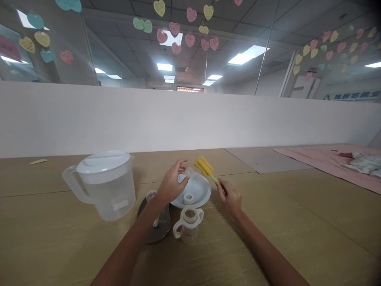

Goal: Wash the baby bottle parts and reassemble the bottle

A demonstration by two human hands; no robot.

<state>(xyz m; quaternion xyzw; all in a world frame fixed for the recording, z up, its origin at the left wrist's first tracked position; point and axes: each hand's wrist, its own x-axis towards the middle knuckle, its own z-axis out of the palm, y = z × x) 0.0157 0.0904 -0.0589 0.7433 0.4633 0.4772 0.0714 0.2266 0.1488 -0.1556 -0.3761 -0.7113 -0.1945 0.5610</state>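
Note:
My left hand [173,181] pinches a small clear bottle nipple [189,172] above a white bowl [204,190]. My right hand [229,197] is closed round the green handle of a bottle brush [204,166], whose yellow sponge head points up and left beside the nipple, just over the bowl's far rim. Inside the bowl lies a white ring collar [188,198]. In front of the bowl stands an uncapped clear baby bottle [189,224] with white side handles. A dark tray [162,232], partly hidden by my left forearm, holds a clear cap [151,194] and other small parts.
A lidded translucent pitcher [111,190] stands on the left of the wooden table [268,222]. At the far right a pink cloth [324,161] carries a pale bundle [367,163]. A low white wall [178,119] with glass above runs along the back.

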